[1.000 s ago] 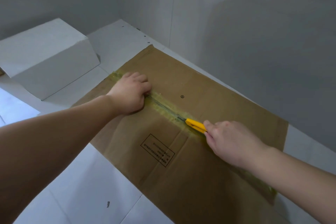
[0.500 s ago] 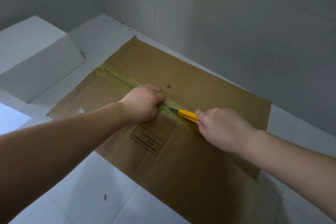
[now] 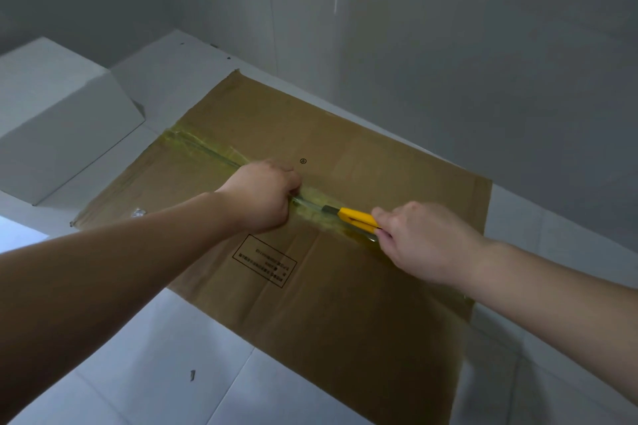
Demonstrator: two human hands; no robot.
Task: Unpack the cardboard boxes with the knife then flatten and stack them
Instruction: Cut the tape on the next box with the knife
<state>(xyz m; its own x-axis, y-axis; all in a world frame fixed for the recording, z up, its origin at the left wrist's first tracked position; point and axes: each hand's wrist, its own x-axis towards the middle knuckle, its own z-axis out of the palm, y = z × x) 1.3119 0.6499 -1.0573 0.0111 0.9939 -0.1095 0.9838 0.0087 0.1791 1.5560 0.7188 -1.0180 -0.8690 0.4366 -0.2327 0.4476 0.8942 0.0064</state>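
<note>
My right hand (image 3: 426, 243) grips the yellow utility knife (image 3: 357, 218) on the taped seam of the flat brown cardboard box (image 3: 321, 286), my curled left hand (image 3: 264, 195) pressing beside the blade.

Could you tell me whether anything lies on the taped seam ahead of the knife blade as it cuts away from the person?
Yes: the left hand rests as a fist on the tape seam of the cardboard box, directly ahead of the knife held by the right hand.

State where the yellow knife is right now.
In the head view, the yellow knife lies along the taped seam of the flattened cardboard, held by the right hand, blade toward the left hand.
</note>
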